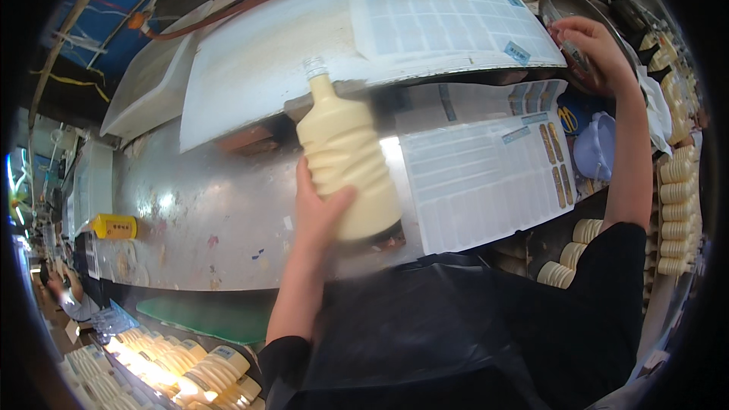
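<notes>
My left hand [315, 209] is closed round the lower side of a cream-coloured plastic bottle [345, 159] with ridged sides and a clear threaded neck. The bottle tilts slightly over the metal table [220, 220], its neck pointing away from me. At the far right my right hand [596, 49] reaches to a round dark pan [566, 0]. Its fingers are curled round something small and shiny, too blurred to name. Between my hands lie sheets of printed labels [478, 175], with another label sheet [448, 23] on the raised white board [266, 53] behind.
A yellow container [115, 226] lies at the table's left. A lilac tub [594, 146] stands below my right forearm. Many cream bottles [216, 368] fill the lower left, and stacks of them [676, 209] line the right. Another person's hand [64, 285] shows at the far left.
</notes>
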`<state>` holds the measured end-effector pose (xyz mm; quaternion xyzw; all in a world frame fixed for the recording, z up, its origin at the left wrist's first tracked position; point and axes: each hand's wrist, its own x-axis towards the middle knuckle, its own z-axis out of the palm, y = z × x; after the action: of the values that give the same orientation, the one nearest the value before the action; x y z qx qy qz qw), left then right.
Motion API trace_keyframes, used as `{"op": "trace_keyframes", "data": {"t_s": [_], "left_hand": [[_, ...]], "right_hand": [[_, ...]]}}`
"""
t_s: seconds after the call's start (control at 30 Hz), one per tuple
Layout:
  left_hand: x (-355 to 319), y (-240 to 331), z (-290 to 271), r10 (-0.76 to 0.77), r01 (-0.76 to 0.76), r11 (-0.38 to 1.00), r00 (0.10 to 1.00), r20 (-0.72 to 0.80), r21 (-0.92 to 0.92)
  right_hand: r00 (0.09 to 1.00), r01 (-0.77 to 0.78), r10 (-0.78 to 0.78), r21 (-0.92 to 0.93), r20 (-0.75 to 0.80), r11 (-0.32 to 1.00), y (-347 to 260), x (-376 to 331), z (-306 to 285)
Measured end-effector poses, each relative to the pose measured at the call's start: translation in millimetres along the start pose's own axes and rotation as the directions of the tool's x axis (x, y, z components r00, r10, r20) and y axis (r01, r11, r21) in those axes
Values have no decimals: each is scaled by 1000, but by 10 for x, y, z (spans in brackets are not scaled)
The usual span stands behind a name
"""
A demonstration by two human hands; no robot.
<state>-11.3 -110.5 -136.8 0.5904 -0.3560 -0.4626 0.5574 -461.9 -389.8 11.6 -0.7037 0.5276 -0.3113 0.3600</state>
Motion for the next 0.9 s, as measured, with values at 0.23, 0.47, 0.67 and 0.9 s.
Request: {"op": "trace_keyframes", "data": {"t_s": [0.23, 0.47, 0.67, 0.9], "left_hand": [[-4, 46, 12, -3, 5, 998, 1000, 28, -59], [12, -24, 12, 27, -25, 999, 998, -49, 39], [-13, -34, 6, 40, -36, 996, 998, -52, 78], [-48, 66, 73, 47, -46, 999, 998, -34, 29]], "right_hand": [[906, 0, 101, -238, 411, 971, -551, -630, 1127], [979, 152, -116, -226, 165, 962, -325, -871, 1499], [886, 170, -342, -467, -313, 868, 156, -717, 1165], [822, 220, -496, -648, -279, 729, 391, -463, 1098]]}}
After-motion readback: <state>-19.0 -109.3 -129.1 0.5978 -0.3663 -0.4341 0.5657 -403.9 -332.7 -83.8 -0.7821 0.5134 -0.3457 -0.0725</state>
